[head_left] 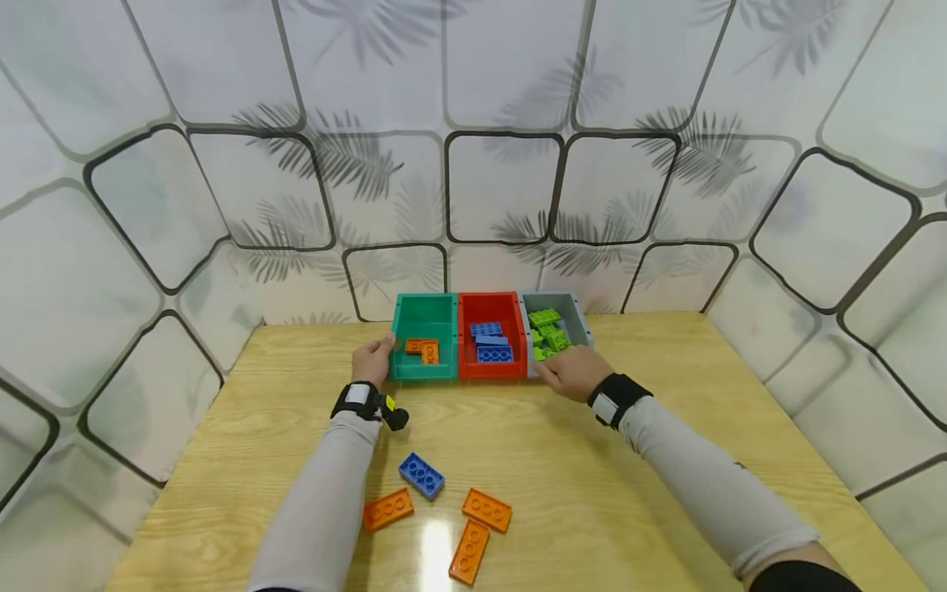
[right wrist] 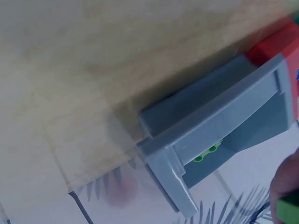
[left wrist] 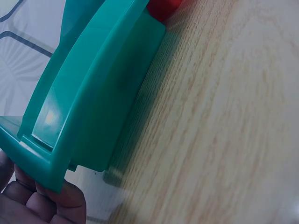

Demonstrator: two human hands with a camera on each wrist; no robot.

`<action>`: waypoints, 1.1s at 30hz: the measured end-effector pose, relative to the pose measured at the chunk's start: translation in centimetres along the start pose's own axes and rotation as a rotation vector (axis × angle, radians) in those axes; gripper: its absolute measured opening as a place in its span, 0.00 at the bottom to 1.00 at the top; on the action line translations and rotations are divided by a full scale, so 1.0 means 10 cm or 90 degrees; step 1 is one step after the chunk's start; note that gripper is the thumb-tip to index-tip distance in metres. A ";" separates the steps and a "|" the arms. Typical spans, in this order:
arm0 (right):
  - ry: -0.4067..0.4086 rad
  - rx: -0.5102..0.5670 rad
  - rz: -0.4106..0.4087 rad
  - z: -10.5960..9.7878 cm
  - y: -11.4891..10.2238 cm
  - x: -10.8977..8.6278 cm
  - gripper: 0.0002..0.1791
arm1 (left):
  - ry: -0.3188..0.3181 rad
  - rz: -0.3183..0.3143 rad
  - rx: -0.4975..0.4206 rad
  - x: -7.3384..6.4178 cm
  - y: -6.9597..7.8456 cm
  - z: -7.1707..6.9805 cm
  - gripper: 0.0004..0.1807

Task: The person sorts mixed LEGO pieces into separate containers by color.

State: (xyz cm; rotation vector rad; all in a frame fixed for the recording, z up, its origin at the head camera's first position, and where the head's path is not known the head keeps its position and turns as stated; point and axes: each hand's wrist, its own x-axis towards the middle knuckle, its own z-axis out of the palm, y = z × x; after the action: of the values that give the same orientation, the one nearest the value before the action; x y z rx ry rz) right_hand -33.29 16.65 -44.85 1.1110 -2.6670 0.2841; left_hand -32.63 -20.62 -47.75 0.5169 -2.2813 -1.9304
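Observation:
My left hand (head_left: 373, 360) grips the left side of a teal bin (head_left: 425, 308), its fingers curled at the bin's corner in the left wrist view. Two orange bricks (head_left: 430, 353) lie in that bin. My right hand (head_left: 580, 372) is at the front of a grey bin (head_left: 562, 304), where several lime-green bricks (head_left: 551, 333) are piled. At the right wrist view's lower right corner, a green brick (right wrist: 288, 211) shows at my fingers, mostly cut off by the frame. Between these bins stands a red bin (head_left: 488, 304) with blue bricks (head_left: 494, 353).
On the wooden table (head_left: 629, 510) in front of the bins lie a blue brick (head_left: 422, 475) and three orange bricks, one (head_left: 388, 509) beside my left sleeve. A patterned curtain (head_left: 503, 189) closes off the back and both sides.

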 end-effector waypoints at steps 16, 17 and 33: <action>0.040 0.074 0.228 0.44 0.31 0.37 0.39 | -0.003 0.002 -0.001 -0.01 -0.11 0.10 0.30; 0.037 0.082 0.238 0.46 0.33 0.36 0.42 | -0.004 0.001 -0.001 0.00 -0.11 0.09 0.30; 0.012 0.165 0.210 0.41 0.37 0.45 0.86 | 0.002 0.003 -0.004 0.02 0.00 -0.01 0.30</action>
State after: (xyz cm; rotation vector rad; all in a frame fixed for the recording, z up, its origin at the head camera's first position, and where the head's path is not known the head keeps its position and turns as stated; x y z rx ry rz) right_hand -39.57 15.09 -47.75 0.7156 -2.8475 0.7130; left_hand -32.76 -20.73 -47.78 0.5140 -2.2707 -1.9333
